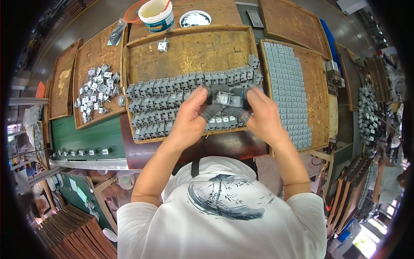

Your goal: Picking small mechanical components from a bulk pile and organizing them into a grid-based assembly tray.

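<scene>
My left hand (189,113) and my right hand (264,113) meet over the middle wooden tray (189,47). Dark grey fabric covers some fingertips on both. Between them they grip a small grey boxy part (228,99) with a shiny metal piece at its left end. Its underside is hidden by my fingers. Below and around my hands, several rows of similar grey parts (168,85) stand packed in the tray. One loose part with a white face (162,45) lies alone near the tray's far left.
A left tray (97,54) holds a heap of metal parts (99,88). To the right, another tray (319,90) carries grey blocks (286,95) in tight rows. A white tub (157,19) and a round dish (195,19) stand beyond. Several small parts (82,152) line a green surface (86,134).
</scene>
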Demonstrator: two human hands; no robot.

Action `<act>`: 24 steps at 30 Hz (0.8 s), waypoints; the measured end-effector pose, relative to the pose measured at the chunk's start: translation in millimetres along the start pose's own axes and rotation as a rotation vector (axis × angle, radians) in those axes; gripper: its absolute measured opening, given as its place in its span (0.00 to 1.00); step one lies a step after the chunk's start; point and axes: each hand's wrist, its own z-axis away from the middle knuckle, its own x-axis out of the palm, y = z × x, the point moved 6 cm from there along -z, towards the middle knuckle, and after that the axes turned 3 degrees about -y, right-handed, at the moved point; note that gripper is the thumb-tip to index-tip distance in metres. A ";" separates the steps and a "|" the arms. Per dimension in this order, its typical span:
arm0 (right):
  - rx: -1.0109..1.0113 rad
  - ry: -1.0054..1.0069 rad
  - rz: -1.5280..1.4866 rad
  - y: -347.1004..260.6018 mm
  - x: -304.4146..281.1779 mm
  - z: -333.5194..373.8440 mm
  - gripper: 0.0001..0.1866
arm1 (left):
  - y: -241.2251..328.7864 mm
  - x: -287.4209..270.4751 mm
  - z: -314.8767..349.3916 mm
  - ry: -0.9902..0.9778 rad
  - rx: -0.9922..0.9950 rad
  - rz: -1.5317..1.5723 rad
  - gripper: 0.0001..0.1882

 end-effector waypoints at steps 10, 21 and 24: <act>0.018 0.169 0.143 22.5 19.4 19.8 0.12 | -16.6 32.1 -6.7 -0.001 -0.021 -0.425 0.33; 0.277 -0.234 -0.497 61.5 37.3 12.8 0.22 | -16.1 32.0 -28.6 -0.045 0.350 -0.678 0.37; 0.232 -0.154 -0.500 65.2 29.1 12.4 0.22 | -14.9 37.4 -31.8 -0.073 0.411 -0.719 0.34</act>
